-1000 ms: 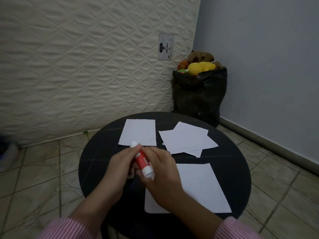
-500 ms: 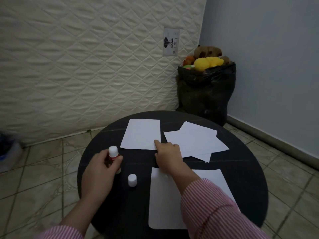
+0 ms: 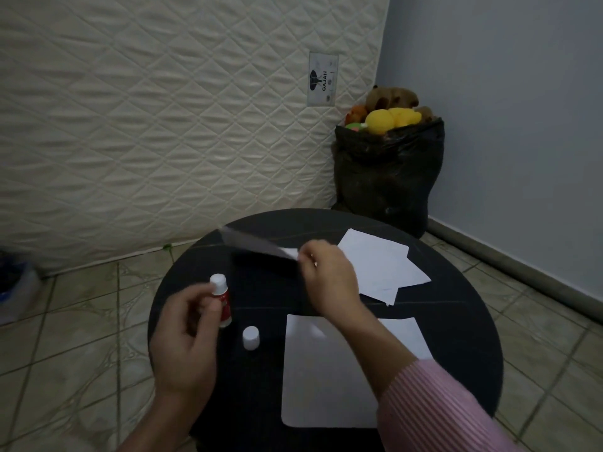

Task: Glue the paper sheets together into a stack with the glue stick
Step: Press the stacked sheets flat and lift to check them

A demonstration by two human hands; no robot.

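My right hand (image 3: 326, 278) pinches one corner of a paper sheet (image 3: 257, 245), lifted off the round black table (image 3: 463, 321) and tilted, blurred. My left hand (image 3: 186, 334) is wrapped around the red glue stick (image 3: 222, 300), upright, its white end on top. The white cap (image 3: 251, 337) stands alone on the table just right of the stick, between it and the large sheet (image 3: 323, 386) lying flat nearest me; my right forearm and pink striped sleeve (image 3: 434, 409) cross over that sheet and hide part of it. Beyond my right hand, a loose pile of sheets (image 3: 381, 265) overlaps at angles. Past the table, a black bag (image 3: 388, 177) sits in the corner, filled with soft toys (image 3: 391, 115), beside a quilted mattress (image 3: 146, 125) leaning upright.
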